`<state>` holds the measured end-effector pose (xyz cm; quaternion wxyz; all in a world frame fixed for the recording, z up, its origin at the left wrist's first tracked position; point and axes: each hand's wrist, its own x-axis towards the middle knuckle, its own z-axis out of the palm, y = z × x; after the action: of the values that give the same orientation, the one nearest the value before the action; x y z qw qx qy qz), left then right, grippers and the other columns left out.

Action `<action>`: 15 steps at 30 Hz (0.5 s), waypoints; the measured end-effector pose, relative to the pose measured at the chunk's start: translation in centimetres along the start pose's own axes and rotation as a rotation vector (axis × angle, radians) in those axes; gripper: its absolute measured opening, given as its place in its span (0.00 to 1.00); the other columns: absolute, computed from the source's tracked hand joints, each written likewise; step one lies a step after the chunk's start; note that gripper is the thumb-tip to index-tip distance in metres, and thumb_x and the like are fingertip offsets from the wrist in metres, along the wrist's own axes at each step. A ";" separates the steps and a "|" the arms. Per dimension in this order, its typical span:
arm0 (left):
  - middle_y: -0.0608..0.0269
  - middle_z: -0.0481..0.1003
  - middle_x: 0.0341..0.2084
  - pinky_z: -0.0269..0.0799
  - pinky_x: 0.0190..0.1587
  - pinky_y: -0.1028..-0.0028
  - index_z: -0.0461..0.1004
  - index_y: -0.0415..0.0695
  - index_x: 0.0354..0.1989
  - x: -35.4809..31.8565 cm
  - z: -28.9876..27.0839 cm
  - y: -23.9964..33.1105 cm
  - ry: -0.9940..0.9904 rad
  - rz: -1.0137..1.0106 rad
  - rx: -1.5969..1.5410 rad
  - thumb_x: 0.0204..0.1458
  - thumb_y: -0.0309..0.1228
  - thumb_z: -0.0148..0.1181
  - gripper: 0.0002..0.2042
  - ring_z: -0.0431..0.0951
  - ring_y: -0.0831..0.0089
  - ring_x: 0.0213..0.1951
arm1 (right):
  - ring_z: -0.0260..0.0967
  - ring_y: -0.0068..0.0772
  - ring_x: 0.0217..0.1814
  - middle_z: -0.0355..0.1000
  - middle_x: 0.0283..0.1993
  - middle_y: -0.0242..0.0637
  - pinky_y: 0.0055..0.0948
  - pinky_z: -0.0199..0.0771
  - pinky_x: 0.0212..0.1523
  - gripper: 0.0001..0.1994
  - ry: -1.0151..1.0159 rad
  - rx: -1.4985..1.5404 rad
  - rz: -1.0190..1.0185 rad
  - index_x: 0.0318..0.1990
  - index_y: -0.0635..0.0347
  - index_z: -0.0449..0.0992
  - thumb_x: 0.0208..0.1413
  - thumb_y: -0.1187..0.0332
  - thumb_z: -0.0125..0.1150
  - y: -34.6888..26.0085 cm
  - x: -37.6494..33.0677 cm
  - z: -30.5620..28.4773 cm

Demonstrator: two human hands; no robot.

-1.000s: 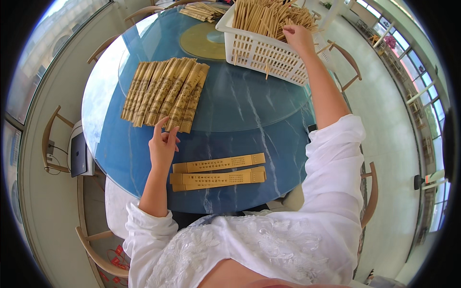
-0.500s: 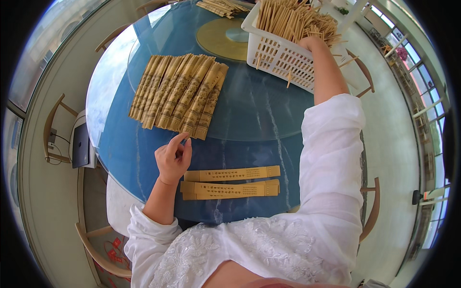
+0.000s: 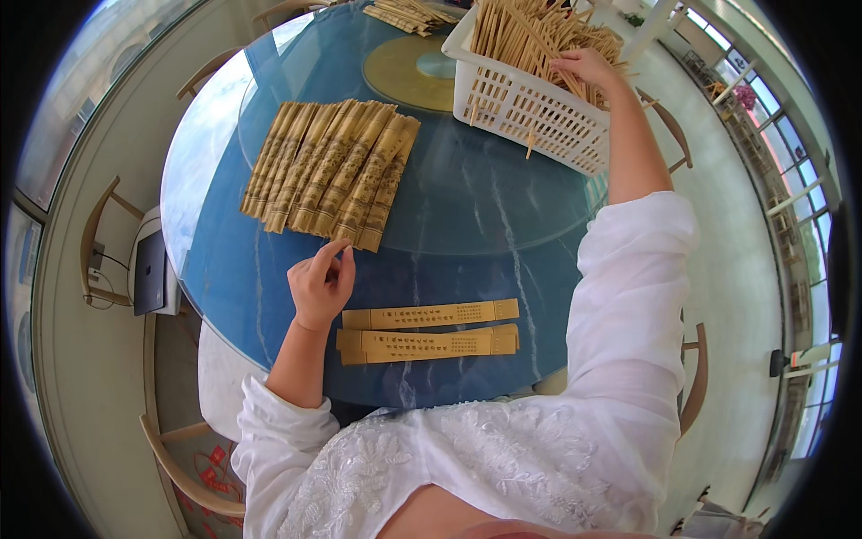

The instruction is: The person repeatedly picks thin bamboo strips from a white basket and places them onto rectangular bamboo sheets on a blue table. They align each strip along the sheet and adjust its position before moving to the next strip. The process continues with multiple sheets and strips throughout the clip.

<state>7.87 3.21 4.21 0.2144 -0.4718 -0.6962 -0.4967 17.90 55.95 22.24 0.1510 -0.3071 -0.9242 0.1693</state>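
Round and blue, the glass-topped bench (image 3: 467,225) fills the middle of the view, with wooden chairs at its rim and a laptop (image 3: 149,271) on a stand at the left. Its far edge is cut off at the top, where a further heap of paper sleeves (image 3: 409,13) shows only in part. The right hand (image 3: 588,67) reaches into a white slotted basket (image 3: 521,103) of wooden chopsticks (image 3: 539,31); its fingers rest among the sticks, and whether they grip one cannot be told. The left hand (image 3: 321,286) hovers just above the bench, thumb and forefinger pinched together; whether anything is between them is too small to make out. Two tan paper sleeves (image 3: 429,331) lie just right of it, long axes running left to right, near the person. A fanned row of the same sleeves (image 3: 334,172) lies beyond, pointing away. Dark print on them is illegible.
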 end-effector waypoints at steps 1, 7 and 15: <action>0.65 0.66 0.10 0.57 0.16 0.77 0.78 0.41 0.34 0.0 0.1 0.0 -0.003 0.001 -0.004 0.53 0.21 0.61 0.03 0.64 0.77 0.10 | 0.74 0.20 0.35 0.81 0.36 0.27 0.26 0.71 0.36 0.17 0.123 0.035 -0.072 0.45 0.53 0.84 0.57 0.52 0.65 -0.1 -0.4 -0.6; 0.68 0.68 0.10 0.61 0.17 0.78 0.79 0.42 0.34 -0.5 0.9 -0.8 0.016 -0.020 -0.008 0.53 0.24 0.63 0.02 0.68 0.76 0.11 | 0.77 0.20 0.47 0.82 0.43 0.29 0.21 0.73 0.52 0.15 0.570 0.138 -0.319 0.50 0.51 0.82 0.62 0.55 0.60 -5.9 -5.7 -5.8; 0.60 0.81 0.35 0.75 0.37 0.78 0.80 0.40 0.47 1.1 -1.0 3.2 0.063 -0.122 -0.269 0.59 0.27 0.61 0.10 0.80 0.77 0.34 | 0.77 0.19 0.43 0.81 0.41 0.33 0.17 0.75 0.48 0.11 0.351 0.372 -0.538 0.47 0.62 0.82 0.60 0.69 0.62 -19.1 -19.8 -2.5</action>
<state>10.01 3.03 7.02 0.1406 -0.4372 -0.6435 -0.6123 24.17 29.81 28.80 0.3995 -0.0448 -0.8854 0.2334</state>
